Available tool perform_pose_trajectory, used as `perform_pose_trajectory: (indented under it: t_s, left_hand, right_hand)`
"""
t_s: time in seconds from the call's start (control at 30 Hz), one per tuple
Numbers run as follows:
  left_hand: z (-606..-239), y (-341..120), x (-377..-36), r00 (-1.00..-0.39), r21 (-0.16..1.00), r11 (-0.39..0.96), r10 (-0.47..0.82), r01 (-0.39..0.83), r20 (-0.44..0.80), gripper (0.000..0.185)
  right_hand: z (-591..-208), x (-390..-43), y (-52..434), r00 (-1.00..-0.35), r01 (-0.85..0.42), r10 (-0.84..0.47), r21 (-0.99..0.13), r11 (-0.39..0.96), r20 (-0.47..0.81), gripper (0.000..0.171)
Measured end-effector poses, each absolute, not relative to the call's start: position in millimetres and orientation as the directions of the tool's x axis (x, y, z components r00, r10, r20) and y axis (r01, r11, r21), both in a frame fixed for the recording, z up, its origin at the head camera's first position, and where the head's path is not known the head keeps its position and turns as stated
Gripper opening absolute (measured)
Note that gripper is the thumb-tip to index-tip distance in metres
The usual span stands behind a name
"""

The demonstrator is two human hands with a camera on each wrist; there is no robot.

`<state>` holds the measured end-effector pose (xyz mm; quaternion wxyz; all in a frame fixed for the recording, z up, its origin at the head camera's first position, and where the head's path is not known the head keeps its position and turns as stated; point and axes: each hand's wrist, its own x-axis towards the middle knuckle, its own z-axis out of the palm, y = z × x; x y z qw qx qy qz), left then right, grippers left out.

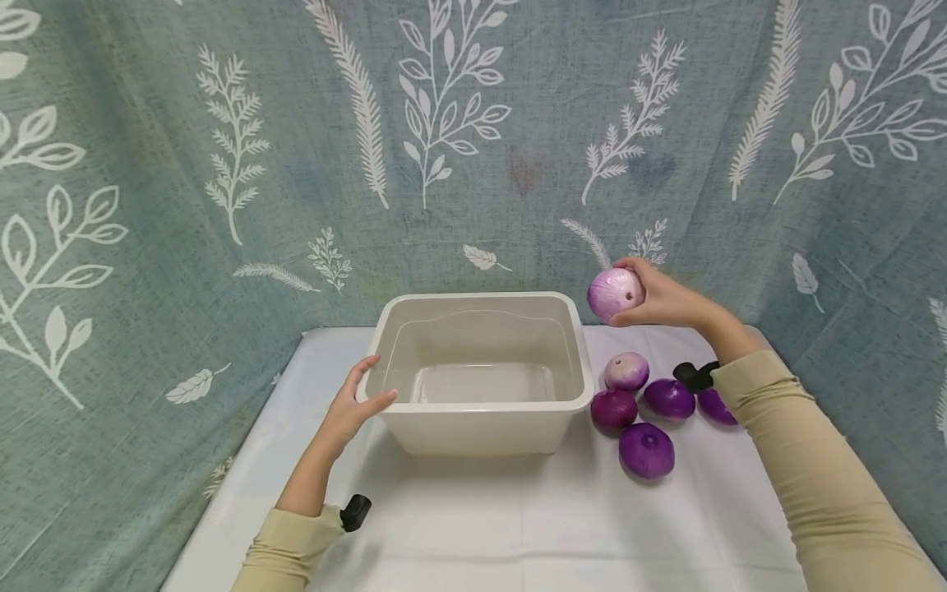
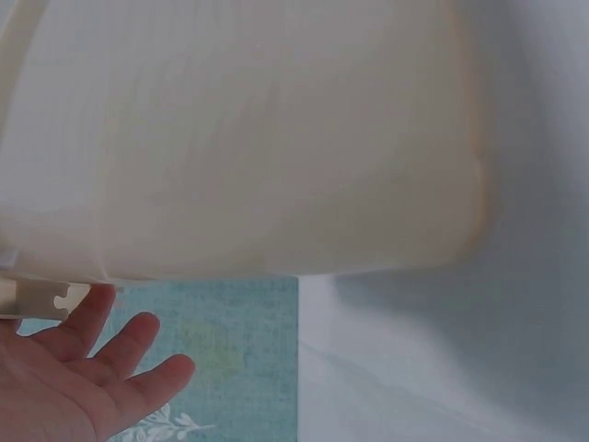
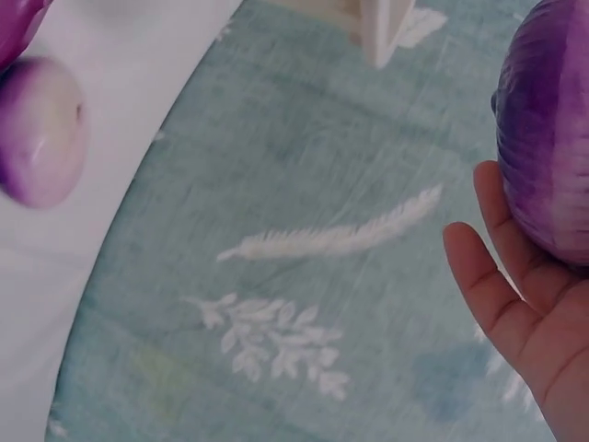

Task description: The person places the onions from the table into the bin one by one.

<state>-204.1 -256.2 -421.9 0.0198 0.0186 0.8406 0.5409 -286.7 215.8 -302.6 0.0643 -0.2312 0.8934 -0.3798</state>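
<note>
My right hand (image 1: 658,298) holds a pale purple-and-white red onion (image 1: 616,294) above the table, right of the tub; in the right wrist view, this onion (image 3: 552,138) is partly cut off at the frame edge. My left hand (image 1: 353,407) touches the left front corner of a cream plastic tub (image 1: 481,427), thumb and index fingertip at its rim. The left wrist view shows the hand's other fingers (image 2: 138,345) spread and fairly straight beside the tub wall. Inside the tub only its bare bottom shows.
Several more red onions lie right of the tub: a pale one (image 1: 626,372) at the back and darker ones (image 1: 647,450) nearer. They rest on a white-covered table (image 1: 473,526). A grey-green curtain (image 1: 296,164) with white leaf prints hangs around the back and sides.
</note>
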Motion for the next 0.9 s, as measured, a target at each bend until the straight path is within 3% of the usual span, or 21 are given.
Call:
perform_pose_trajectory:
  t_s: [0.57, 0.9]
  left_hand:
    - [-422, -256, -204, -0.999, 0.92, 0.392, 0.049, 0.009, -0.011, 0.074]
    - [-421, -256, -204, -0.998, 0.924, 0.382, 0.055, 0.002, -0.021, 0.071]
  right_hand:
    - [-300, -304, 161, -0.852, -0.392, -0.519, -0.735, 0.553, 0.064, 0.083]
    - [-296, -303, 133, -0.802, -0.425, -0.594, -0.759, 0.492, 0.064, 0.085]
